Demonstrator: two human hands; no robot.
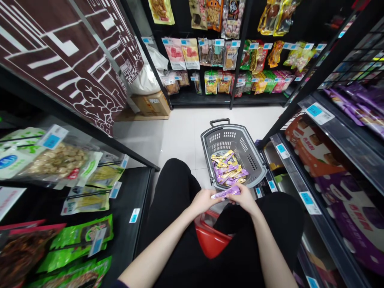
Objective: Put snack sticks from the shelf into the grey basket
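Between my two hands is a slim purple snack packet (225, 193), level over my lap. My left hand (204, 201) pinches its left end, and my right hand (244, 199) grips the right end. Just beyond them a grey plastic shopping basket (251, 141) stands on the floor, its black handle tipped to the far side. Inside lie several yellow and purple stick packets (228, 168) in a loose pile. Below my hands, between my knees, shows part of a red plastic object (211, 236); my clothes and hands hide the rest.
Shelves with hanging snack bags (87, 236) run close on my left. On the right, a shelf holds purple and orange bags (339, 188). More snack racks (201, 100) face me across the pale floor (177, 140), beside a cardboard box (153, 105).
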